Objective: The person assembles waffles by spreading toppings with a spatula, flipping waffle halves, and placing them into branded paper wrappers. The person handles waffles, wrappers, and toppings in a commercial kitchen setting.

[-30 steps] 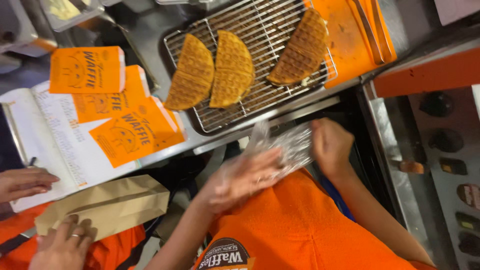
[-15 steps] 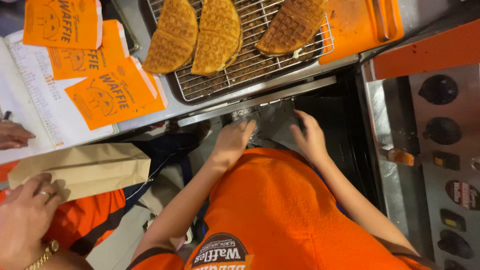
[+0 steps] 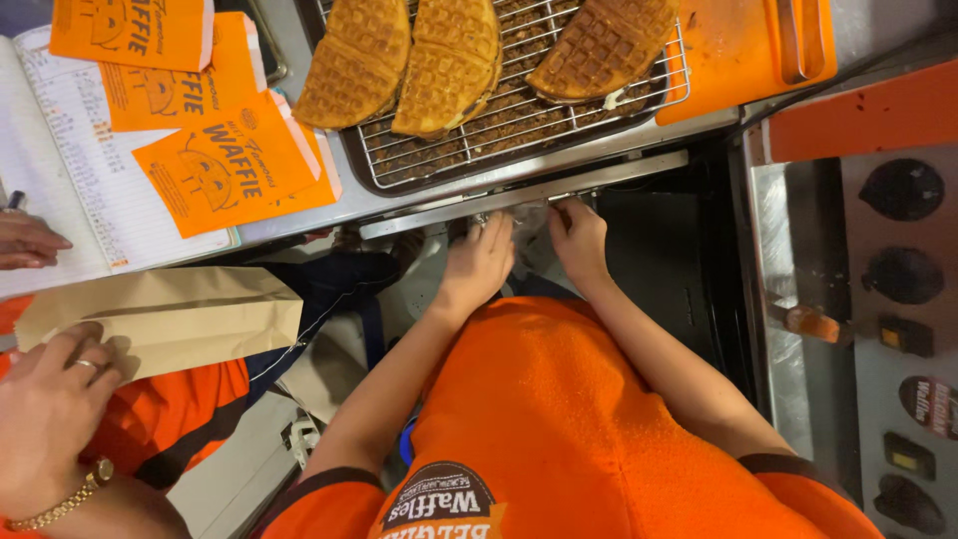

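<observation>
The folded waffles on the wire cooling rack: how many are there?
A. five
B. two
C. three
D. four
C: three folded waffles lie on the wire cooling rack, one at the left, one in the middle and one at the right.

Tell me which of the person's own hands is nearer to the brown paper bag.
Left. The left hand is under the counter edge, to the right of the brown paper bag. The right hand is farther right, beyond the left hand.
</observation>
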